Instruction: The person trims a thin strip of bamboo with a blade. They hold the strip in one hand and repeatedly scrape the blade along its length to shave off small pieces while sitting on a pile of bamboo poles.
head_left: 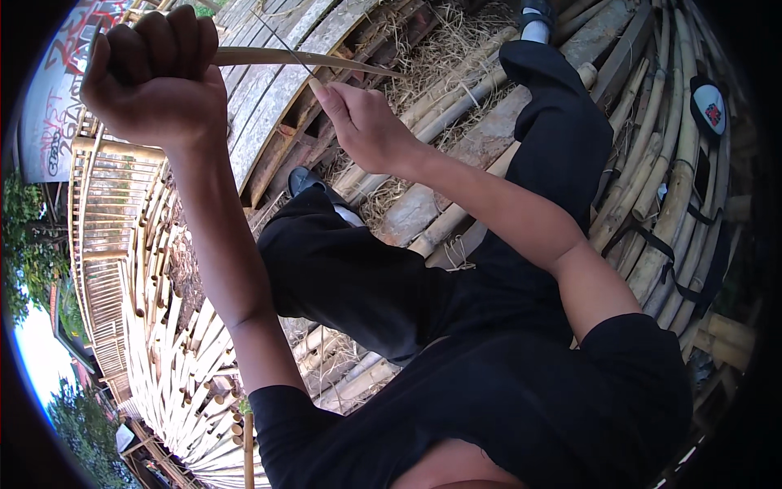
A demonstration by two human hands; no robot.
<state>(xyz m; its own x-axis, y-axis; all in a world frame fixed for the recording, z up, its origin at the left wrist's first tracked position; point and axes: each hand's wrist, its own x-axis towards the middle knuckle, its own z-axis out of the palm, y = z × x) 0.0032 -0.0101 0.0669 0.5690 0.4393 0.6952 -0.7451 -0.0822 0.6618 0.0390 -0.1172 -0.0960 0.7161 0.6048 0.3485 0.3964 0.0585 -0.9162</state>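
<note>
My left hand is raised at the upper left, its fingers closed in a fist around a bamboo strip. The strip runs out to the right from the fist and narrows toward its free end. My right hand is wrapped around the pale handle of a knife, thumb along the handle. The thin dark blade points up and to the left and crosses the strip. Whether the blade touches the strip I cannot tell.
Grey wooden planks lie beyond my hands. Pale shavings cover the ground between my feet. Stacked bamboo poles line the right, with a cap and a black strap on them. Cut bamboo and a bamboo fence stand left.
</note>
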